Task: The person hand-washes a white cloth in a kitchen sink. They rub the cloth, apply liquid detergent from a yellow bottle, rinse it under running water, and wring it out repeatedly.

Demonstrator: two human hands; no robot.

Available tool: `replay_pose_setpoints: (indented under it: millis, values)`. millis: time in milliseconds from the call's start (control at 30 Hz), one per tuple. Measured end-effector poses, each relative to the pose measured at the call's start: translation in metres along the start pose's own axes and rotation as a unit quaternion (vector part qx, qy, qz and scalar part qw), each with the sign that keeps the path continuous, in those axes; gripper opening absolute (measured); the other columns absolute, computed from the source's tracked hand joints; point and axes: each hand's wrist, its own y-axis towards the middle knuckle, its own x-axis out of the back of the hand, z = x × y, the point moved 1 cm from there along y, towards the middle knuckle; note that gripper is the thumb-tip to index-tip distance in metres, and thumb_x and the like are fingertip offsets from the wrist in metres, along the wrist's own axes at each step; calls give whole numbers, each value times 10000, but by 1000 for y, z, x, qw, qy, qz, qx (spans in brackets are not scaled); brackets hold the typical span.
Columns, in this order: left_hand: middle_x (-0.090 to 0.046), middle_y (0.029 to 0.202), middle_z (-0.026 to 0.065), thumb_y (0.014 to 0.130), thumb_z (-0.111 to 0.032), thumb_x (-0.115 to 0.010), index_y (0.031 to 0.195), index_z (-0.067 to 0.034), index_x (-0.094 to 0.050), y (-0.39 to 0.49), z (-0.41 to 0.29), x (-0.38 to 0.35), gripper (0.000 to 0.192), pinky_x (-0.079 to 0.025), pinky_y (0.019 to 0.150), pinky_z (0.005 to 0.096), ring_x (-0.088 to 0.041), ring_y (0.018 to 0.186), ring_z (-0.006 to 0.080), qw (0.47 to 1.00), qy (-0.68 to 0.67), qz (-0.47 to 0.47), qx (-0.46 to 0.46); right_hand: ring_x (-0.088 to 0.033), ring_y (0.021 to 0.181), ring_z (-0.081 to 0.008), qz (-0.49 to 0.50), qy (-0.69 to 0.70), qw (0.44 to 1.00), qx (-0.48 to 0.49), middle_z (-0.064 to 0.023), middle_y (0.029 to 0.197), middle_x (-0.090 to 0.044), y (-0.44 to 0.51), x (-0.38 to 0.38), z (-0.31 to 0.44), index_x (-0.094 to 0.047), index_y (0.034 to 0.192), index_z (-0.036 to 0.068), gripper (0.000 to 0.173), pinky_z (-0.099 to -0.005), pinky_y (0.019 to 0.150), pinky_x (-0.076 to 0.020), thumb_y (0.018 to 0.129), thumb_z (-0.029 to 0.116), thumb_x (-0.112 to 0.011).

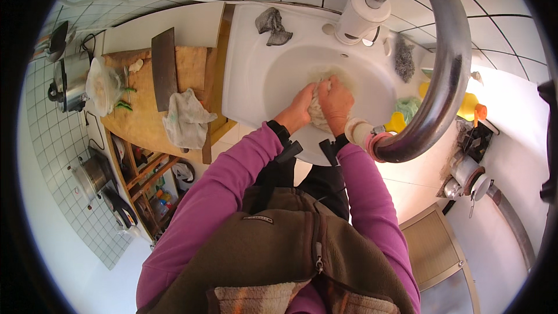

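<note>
Both hands are low in the white washbasin [283, 74], close together on a wet, pale cloth [320, 115]. My left hand [300, 108] grips the cloth from its left side. From the right, my right hand [337, 101] is closed on the same cloth, its fingers bent over the upper part. Cloudy water lies around the cloth near the drain. Above and to the right, a thick curved metal faucet spout [457, 61] rises from a white faucet body [359, 17] and arches over the basin's right side. The cloth's lower part hangs between the wrists.
A dark mesh cloth [273, 26] lies on the basin's back left rim. Left stands a wooden board [135, 117] bearing a cleaver [164, 69], a grey rag [187, 117] and green peppers [124, 105]. A steel-wool scourer [404, 59] and yellow bottle [467, 107] are at right.
</note>
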Motion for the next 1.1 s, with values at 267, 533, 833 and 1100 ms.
replay_pose_setpoints:
  millis: [267,533,833,1100]
  values:
    - [-500,1321,77,973,-318,-612,1408,-129,-349,-7,-13,-13,543,-487,963,369,-529,1195,223,934,276,-105,-201,-584,1034,-404,-23,102,990,-90,-203,1136,-616,10,-12,-38,-548,1219,93,416,-478,903,-456,843,237,-652]
    - [-630,923,35,936,-518,-609,988,-150,-588,3,-17,8,372,-572,764,331,-661,891,184,992,-28,109,-63,-643,929,-414,161,299,939,-57,-210,986,-669,-41,21,28,-616,1074,84,310,-450,805,-506,795,184,-706]
    - [-636,1156,81,947,-267,-603,1252,-92,-567,-16,17,-25,354,-545,832,383,-643,1000,216,995,17,-78,-58,-657,875,-413,74,9,995,-68,-196,926,-686,12,12,-10,-638,1082,105,361,-512,739,-511,877,400,-608]
    - [-446,1378,117,973,-304,-576,1516,-211,-220,-14,-4,-14,656,-460,993,411,-497,1207,211,941,264,-119,-173,-630,967,-359,-41,134,990,-16,-158,1093,-651,24,-18,-45,-558,1214,118,401,-449,798,-493,857,269,-666]
